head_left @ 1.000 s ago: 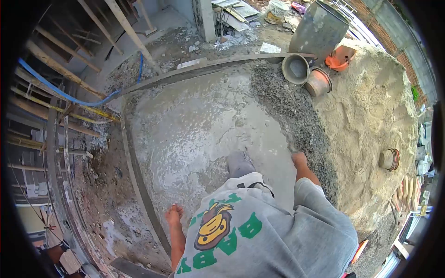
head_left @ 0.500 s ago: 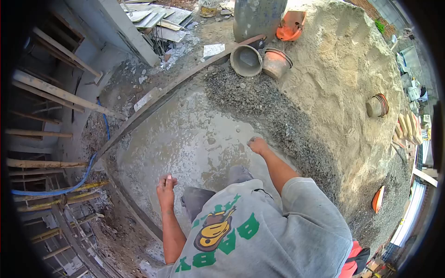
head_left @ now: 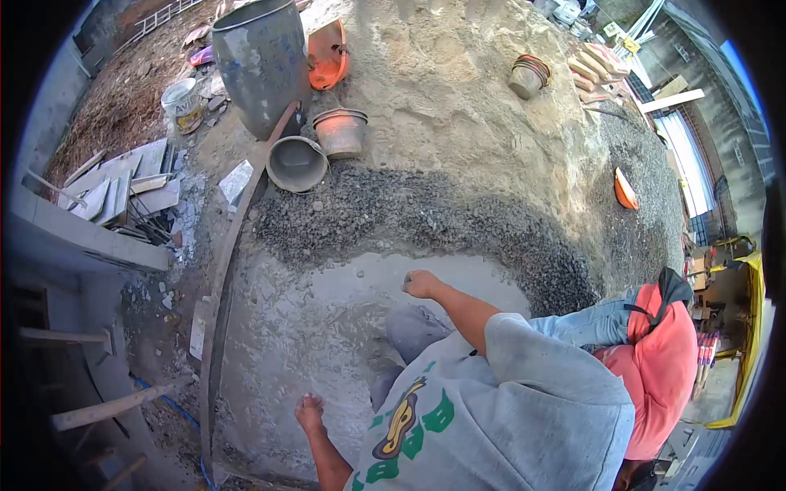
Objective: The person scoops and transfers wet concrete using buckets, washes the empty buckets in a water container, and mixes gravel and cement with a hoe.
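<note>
My left hand (head_left: 309,412) hovers over the wet grey cement mix (head_left: 274,360), its fingers loosely bent and slightly apart, with nothing seen in it. Farther forward, my right hand (head_left: 421,283) is curled closed above the same mix, near the edge of the dark gravel (head_left: 491,229); no object shows in it. A grey-sided bucket (head_left: 297,164) lies tipped with its mouth toward me beyond the gravel. Beside it stands a stack of orange-rimmed buckets (head_left: 340,133).
A long board (head_left: 219,303) edges the mix on the left. Behind the buckets stand a tall grey drum (head_left: 260,69) and a sand heap (head_left: 458,98). Close on my right, a person in a red shirt (head_left: 663,376) bends over. Wooden poles (head_left: 110,407) jut in at lower left.
The view has turned to the right, bringing the bent person more into sight. Both hands stay over the mix, the left with its fingers loosely bent and the right curled.
</note>
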A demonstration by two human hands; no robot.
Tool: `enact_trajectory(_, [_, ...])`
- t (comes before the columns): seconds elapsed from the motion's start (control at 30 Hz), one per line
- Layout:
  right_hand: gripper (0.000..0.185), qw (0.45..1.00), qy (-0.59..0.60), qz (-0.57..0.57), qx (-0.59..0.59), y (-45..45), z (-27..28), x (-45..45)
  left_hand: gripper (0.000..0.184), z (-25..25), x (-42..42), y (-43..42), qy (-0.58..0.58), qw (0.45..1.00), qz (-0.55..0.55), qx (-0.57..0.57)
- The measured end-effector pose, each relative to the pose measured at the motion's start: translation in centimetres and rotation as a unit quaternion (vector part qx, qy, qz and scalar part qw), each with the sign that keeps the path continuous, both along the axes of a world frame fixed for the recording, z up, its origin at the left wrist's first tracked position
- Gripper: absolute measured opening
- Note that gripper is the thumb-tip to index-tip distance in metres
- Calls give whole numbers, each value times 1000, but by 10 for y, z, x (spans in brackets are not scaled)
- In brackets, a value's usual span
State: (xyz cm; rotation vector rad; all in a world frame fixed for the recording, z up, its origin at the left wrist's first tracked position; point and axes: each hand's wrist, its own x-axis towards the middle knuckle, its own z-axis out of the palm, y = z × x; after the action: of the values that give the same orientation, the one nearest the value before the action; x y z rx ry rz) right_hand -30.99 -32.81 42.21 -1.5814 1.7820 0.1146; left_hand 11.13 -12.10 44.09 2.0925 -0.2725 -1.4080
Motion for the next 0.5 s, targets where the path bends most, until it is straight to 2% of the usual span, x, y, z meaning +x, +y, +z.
enact_trajectory(0.03, [41, 999, -30, -11, -12, 1, 3, -2, 31, 6, 20, -28, -24, 1000, -7, -4])
enact_trajectory(0.13, [42, 995, 1, -100, -2, 20, -15, -41, 33, 14, 57, -116, -99, 995, -1, -28])
enact_trajectory(0.2, [42, 989, 21, -140, 48, 33, -25, -70, 33, 58, 40, -180, -112, 990, 9, -89])
enact_trajectory(0.27, [41, 985, 23, -160, 65, 48, -23, -101, 32, 65, 27, -236, -102, 986, -44, -122])
enact_trajectory(0.33, [40, 972, 47, -230, 19, 70, -63, -136, 32, 64, -15, -290, -93, 982, -103, -127])
enact_trajectory(0.4, [38, 942, -1, -331, 62, 89, -58, -169, 32, 67, -77, -335, -98, 976, -171, -97])
enact_trajectory(0.47, [36, 922, -23, -374, 97, 112, -56, -197, 30, 66, -157, -371, -80, 965, -233, -85])
enact_trajectory(0.5, [34, 911, -29, -396, 112, 126, -51, -216, 30, 68, -201, -385, -31, 955, -277, -103])
